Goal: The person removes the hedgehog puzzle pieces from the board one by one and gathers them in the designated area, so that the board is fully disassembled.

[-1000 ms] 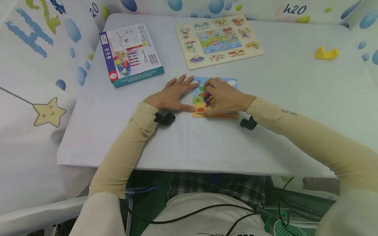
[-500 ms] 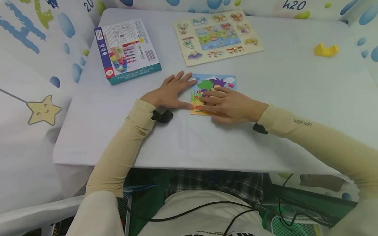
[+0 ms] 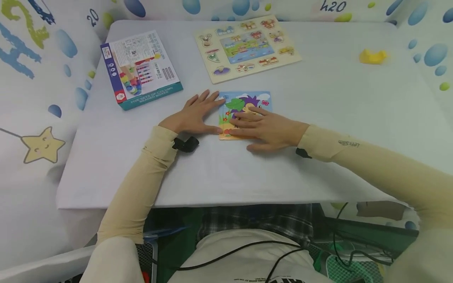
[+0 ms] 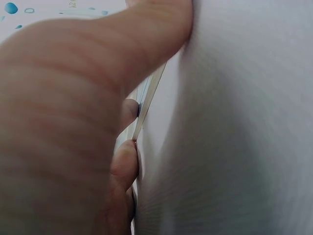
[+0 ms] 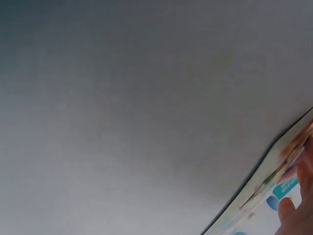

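A small flat picture puzzle [image 3: 236, 104] lies on the white table, showing a purple-haired figure, a green leaf and red flowers. Beside its left edge my left hand [image 3: 194, 114] rests with fingers spread, thumb and a fingertip touching the puzzle's border. Across the lower right of the picture lies my right hand [image 3: 270, 129], its fingers straight on the surface and hiding part of the figure. In the left wrist view the puzzle's edge [image 4: 149, 100] shows thin behind the left thumb. Only a few right-hand fingers [image 5: 296, 210] appear in the right wrist view, by the puzzle's edge.
Behind the hands lies a wooden peg puzzle board [image 3: 291, 59] with animal and vehicle pieces. A boxed toy set [image 3: 141, 68] is at the back left. Toward the back right sits a yellow curved block [image 3: 373, 57]. The table's front edge [image 3: 226, 205] runs close to the person.
My right hand has gone from curled fingers over the middle of the puzzle to lying flat on its lower right, uncovering the figure's hair. The left hand holds its place by the edge.
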The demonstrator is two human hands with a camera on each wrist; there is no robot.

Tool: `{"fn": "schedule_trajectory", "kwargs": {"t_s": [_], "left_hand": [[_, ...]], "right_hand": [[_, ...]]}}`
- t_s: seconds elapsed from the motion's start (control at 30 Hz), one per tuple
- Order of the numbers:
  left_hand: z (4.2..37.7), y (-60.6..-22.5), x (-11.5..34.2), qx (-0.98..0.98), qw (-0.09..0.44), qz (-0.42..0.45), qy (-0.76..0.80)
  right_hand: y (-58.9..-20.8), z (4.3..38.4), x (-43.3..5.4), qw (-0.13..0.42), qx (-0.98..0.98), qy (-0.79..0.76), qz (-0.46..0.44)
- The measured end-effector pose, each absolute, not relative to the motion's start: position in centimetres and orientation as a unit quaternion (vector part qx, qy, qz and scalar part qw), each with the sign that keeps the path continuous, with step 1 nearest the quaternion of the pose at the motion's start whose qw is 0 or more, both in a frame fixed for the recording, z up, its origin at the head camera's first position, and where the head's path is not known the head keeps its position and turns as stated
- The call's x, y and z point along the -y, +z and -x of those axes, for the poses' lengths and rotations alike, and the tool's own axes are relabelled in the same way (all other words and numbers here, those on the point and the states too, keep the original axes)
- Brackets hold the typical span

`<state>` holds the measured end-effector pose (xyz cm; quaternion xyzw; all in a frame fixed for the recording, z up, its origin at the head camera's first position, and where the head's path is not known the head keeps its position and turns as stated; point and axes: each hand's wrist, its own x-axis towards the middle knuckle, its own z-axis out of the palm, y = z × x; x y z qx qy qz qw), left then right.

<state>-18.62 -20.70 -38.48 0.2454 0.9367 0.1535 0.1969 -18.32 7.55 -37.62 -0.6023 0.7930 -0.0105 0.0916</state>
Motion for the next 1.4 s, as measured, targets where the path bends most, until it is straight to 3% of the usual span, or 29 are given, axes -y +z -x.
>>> {"fn": "schedule_trajectory", "kwargs": {"t_s": [0.13, 0.37, 0.6, 0.97, 1.4], "left_hand": [[18.5, -38.8, 20.9, -0.936, 0.196, -0.246, 0.160], [18.9, -38.7, 20.6, -0.933, 0.190, -0.255, 0.167], [18.5, -38.5, 21.1, -0.933, 0.198, -0.249, 0.169], [18.8, -38.3, 20.7, -0.929, 0.194, -0.259, 0.179], [18.5, -38.2, 20.5, -0.930, 0.200, -0.250, 0.179]], "right_hand": [[-36.3, 18.1, -8.6, 0.126, -0.826, -0.052, 0.548], [-32.0, 18.7, -18.0, 0.076, -0.904, -0.071, 0.415], [-33.6, 16.6, -24.3, 0.147, -0.933, -0.055, 0.323], [-35.0, 15.3, -25.7, 0.113, -0.927, -0.096, 0.343], [-34.7, 16.1, -24.3, 0.158, -0.930, -0.115, 0.310]]}}
